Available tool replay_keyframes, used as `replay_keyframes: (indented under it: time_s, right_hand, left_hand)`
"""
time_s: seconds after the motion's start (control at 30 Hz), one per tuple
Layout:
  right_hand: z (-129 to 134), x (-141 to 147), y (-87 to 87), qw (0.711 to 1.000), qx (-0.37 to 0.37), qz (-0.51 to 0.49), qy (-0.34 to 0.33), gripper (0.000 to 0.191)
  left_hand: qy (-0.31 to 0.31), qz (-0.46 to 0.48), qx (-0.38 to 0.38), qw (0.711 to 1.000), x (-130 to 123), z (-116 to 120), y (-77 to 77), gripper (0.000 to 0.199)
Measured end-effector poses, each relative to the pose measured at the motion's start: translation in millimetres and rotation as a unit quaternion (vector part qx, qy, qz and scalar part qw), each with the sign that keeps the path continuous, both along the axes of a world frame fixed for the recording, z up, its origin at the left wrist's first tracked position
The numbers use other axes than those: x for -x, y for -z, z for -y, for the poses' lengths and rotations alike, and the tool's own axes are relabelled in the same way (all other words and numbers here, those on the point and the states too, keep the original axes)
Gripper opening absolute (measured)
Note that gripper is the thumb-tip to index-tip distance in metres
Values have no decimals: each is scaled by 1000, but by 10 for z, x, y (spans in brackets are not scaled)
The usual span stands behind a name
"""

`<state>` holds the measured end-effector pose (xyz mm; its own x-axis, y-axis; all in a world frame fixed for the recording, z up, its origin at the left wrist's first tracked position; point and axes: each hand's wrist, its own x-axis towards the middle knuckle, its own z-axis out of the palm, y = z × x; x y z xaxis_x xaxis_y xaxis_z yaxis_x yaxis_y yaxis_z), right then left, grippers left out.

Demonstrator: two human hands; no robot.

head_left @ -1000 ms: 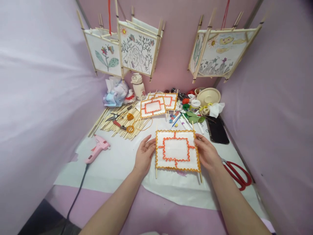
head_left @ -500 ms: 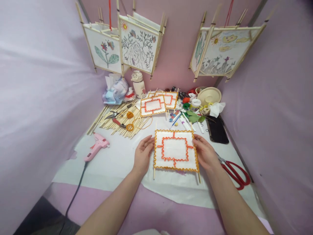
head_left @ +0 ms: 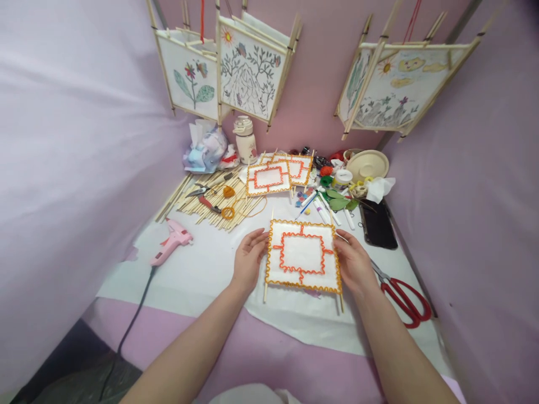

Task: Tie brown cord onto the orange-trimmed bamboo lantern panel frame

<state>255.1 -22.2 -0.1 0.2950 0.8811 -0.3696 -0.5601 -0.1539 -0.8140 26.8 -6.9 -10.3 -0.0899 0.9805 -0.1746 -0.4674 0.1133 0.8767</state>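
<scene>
A white panel (head_left: pixel 302 253) framed with thin sticks is held up in front of me. Wavy orange-yellow cord runs along its border, and a red-orange cord rectangle with four short links sits inside it. My left hand (head_left: pixel 249 259) grips the panel's left edge, fingers behind it. The right edge is gripped by my right hand (head_left: pixel 354 259), with the thumb near the cord. Stick ends poke out at the panel's top and bottom. Two similar panels (head_left: pixel 268 178) lie overlapping farther back on the white-covered table (head_left: pixel 202 280).
Left: a pink glue gun (head_left: pixel 172 241) with its cable, pruning shears (head_left: pixel 204 199) on thin sticks (head_left: pixel 189 210). Right: red-handled scissors (head_left: pixel 406 303), a black phone (head_left: pixel 379 224), markers (head_left: pixel 322 210), leaves (head_left: pixel 337 201). Behind: a bottle (head_left: pixel 245 140); painted lanterns (head_left: pixel 248 70) hang above.
The camera view has shifted slightly, so the background sits a little farther right. Both hands keep their hold on the panel, which looks slightly more tilted.
</scene>
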Motion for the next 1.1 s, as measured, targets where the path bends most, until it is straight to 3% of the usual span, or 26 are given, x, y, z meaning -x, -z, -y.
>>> replay_keyframes:
  time_s: [0.1,0.23,0.4,0.53,0.6,0.7,0.77,0.83,0.97,1.1]
  right_hand:
    - [23,36,37,991,-37,120,38,43]
    - [59,63,44,956,-66,280,64,48]
    - [35,25,52,950,-88,289,73,25]
    - [18,6,43,952,-89,293,24,22]
    - [50,44,4,945,-108,307,-38,17]
    - [155,176,-74,909,-207,326,-157,7]
    - [238,290,-110,879,-273,327,-212,7]
    - [301,389,-121,873,-297,309,-236,7]
    - [333,458,-84,886,-294,238,-266,9]
    - [297,407,3,897,-279,182,-292,7]
  left_hand:
    - [-23,-67,-38,997,-3,16,11,33]
    - [-65,-148,-87,983,-26,46,4,38]
    - [-84,-212,-99,969,-19,46,43,29]
    - [-78,-335,-162,925,-13,106,-11,24]
    - [-29,-383,-196,902,-43,184,-111,19]
    - [120,-409,-210,880,-117,317,-279,13]
    - [228,-393,-197,869,-152,380,-348,23]
    - [305,-347,-176,869,-158,408,-371,32]
    - [380,-229,-119,888,-111,409,-370,37]
    - [420,-165,-70,890,-86,427,-388,40]
